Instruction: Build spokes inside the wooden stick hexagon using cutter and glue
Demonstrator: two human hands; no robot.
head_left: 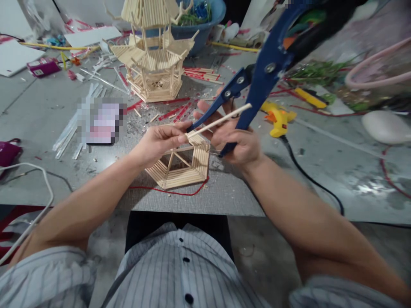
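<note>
My left hand (160,143) is closed, its thumb and fingers pinching one end of a thin wooden stick (221,119). The stick slants up to the right and crosses in front of a large blue plier-like hand tool (261,68) with riveted arms. My right hand (237,139) is wrapped round the lower part of that tool, some fingers spread behind it. Beneath both hands, a hexagonal frame (183,177) of layered wooden sticks lies on the table, with crossing sticks inside. My left hand partly covers its upper left side.
Behind stands a stick-built pagoda (154,55), before a blue basin (212,21). Red-marked sticks (202,75) lie nearby. A phone (104,124) and clear glue sticks (69,124) lie left; a yellow glue gun (278,119) with a black cord lies right. Red string (167,190) runs along the front.
</note>
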